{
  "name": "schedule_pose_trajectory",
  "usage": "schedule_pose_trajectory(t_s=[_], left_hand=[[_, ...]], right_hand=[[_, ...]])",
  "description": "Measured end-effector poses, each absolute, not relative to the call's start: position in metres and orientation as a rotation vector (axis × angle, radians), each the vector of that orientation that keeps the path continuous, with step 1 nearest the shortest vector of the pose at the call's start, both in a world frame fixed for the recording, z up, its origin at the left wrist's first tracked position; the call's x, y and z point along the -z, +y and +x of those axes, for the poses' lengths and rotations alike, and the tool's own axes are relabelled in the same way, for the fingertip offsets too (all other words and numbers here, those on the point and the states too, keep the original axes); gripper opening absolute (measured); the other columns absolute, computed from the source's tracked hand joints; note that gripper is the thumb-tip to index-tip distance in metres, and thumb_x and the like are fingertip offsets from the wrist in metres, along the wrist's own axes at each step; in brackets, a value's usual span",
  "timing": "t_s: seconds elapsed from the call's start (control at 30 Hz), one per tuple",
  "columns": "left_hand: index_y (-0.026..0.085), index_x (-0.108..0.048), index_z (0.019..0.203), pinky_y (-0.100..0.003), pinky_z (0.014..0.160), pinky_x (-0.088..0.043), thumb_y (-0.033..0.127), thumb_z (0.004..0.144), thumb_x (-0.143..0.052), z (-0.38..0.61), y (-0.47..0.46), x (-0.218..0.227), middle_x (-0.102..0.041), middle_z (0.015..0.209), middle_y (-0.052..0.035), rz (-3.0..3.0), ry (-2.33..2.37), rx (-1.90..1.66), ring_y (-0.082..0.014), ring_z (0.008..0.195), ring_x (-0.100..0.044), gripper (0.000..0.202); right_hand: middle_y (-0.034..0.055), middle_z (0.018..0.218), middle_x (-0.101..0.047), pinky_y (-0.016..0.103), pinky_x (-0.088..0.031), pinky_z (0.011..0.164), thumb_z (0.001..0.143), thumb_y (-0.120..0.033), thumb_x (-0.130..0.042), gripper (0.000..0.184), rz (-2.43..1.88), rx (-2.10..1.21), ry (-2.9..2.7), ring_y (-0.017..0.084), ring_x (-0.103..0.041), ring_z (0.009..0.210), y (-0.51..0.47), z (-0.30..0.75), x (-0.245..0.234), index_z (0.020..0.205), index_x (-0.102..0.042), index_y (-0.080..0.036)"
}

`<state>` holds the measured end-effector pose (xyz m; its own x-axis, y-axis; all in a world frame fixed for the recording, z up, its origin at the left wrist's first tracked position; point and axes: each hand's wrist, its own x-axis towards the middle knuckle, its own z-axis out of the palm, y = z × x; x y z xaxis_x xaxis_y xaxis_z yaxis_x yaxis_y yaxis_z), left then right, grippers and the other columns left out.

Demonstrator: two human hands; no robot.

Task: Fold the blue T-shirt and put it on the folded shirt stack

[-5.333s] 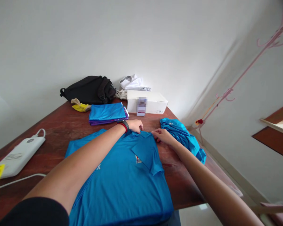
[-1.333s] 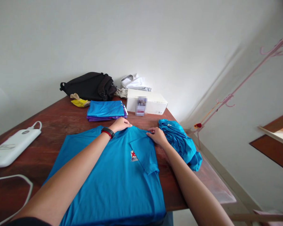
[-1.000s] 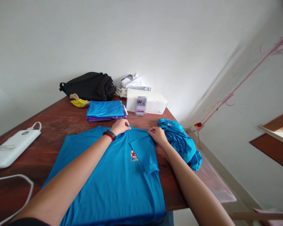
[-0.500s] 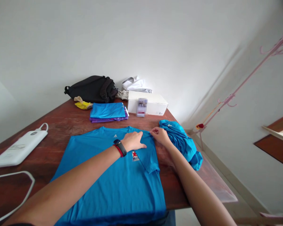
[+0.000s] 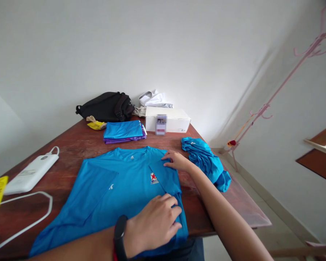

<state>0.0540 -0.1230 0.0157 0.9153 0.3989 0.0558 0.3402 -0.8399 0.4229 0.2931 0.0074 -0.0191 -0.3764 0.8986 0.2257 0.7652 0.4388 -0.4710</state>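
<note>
A blue T-shirt (image 5: 130, 203) lies flat on a brown wooden table (image 5: 70, 148), with its neck pointing away from the person. It has a small red and white badge (image 5: 153, 178) on the chest. Both sides of the shirt are folded in, so each sleeve lies on top of the shirt.

The left hand (image 5: 152, 224) is open, palm down, and rests on the lower part of the shirt near its edge. Its fingers are bent a little, and it grips nothing. A black band (image 5: 119, 232) sits on that wrist. The right hand (image 5: 178, 161) is open too, lying on the folded flap near the shoulder of the shirt, with its fingers spread out and not pinching.

Just beside the shirt, past the right hand, sits a crumpled blue cloth (image 5: 203, 161). Beyond the shirt is a neat stack of blue and purple clothes (image 5: 122, 132), and behind that are a white box (image 5: 167, 121) and a black bag (image 5: 105, 107). To the other side of the shirt lie a white power bank (image 5: 32, 174) and a white cable (image 5: 24, 214) — both well apart from the hands.
</note>
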Motion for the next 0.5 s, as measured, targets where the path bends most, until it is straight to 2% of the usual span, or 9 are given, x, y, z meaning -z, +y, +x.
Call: schedule_pose_trajectory(t_s=[0.1,0.17,0.2,0.37,0.5], left_hand=[[0.026,-0.057,0.142,-0.047,0.115,-0.041,0.047,0.097,-0.057,0.053,-0.137,-0.004,-0.049,0.154,-0.0132,2.633,0.689,-0.197,-0.0329,0.142,-0.046,0.051],[0.024,-0.047,0.152,-0.051,0.119,-0.037,0.054,0.096,-0.054,0.055,-0.144,0.004,-0.035,0.162,-0.0155,2.591,0.797,-0.167,-0.0354,0.148,-0.036,0.064],[0.024,-0.042,0.155,-0.053,0.119,-0.036,0.057,0.096,-0.052,0.056,-0.147,0.009,-0.032,0.163,-0.0162,2.568,0.837,-0.165,-0.0364,0.149,-0.034,0.068],[0.030,-0.030,0.160,-0.061,0.120,-0.030,0.070,0.092,-0.049,0.063,-0.147,0.021,-0.031,0.163,-0.0175,2.554,0.841,-0.219,-0.0404,0.150,-0.029,0.082],[0.028,-0.028,0.161,-0.064,0.118,-0.028,0.072,0.094,-0.041,0.070,-0.140,0.018,-0.038,0.160,-0.0194,2.591,0.813,-0.222,-0.0425,0.147,-0.034,0.082]], right_hand=[[0.0084,0.118,-0.070,0.034,-0.052,0.089,0.086,-0.030,-0.076,0.033,-1.429,-0.348,-2.246,0.025,-0.068,0.099,0.008,0.289,0.022,0.119,-0.076,-0.025],[0.0094,0.120,-0.069,0.035,-0.051,0.092,0.086,-0.030,-0.076,0.035,-1.441,-0.315,-2.244,0.026,-0.068,0.101,0.009,0.287,0.023,0.120,-0.075,-0.024],[0.0093,0.119,-0.069,0.035,-0.051,0.092,0.086,-0.030,-0.076,0.034,-1.447,-0.303,-2.242,0.026,-0.068,0.101,0.009,0.286,0.023,0.120,-0.075,-0.024],[0.0067,0.104,-0.073,0.032,-0.051,0.086,0.086,-0.023,-0.073,0.025,-1.463,-0.286,-2.232,0.024,-0.069,0.092,0.012,0.283,0.025,0.111,-0.078,-0.024],[0.0060,0.098,-0.074,0.031,-0.050,0.085,0.087,-0.016,-0.069,0.016,-1.450,-0.287,-2.226,0.023,-0.068,0.092,0.014,0.281,0.025,0.097,-0.080,-0.022]])
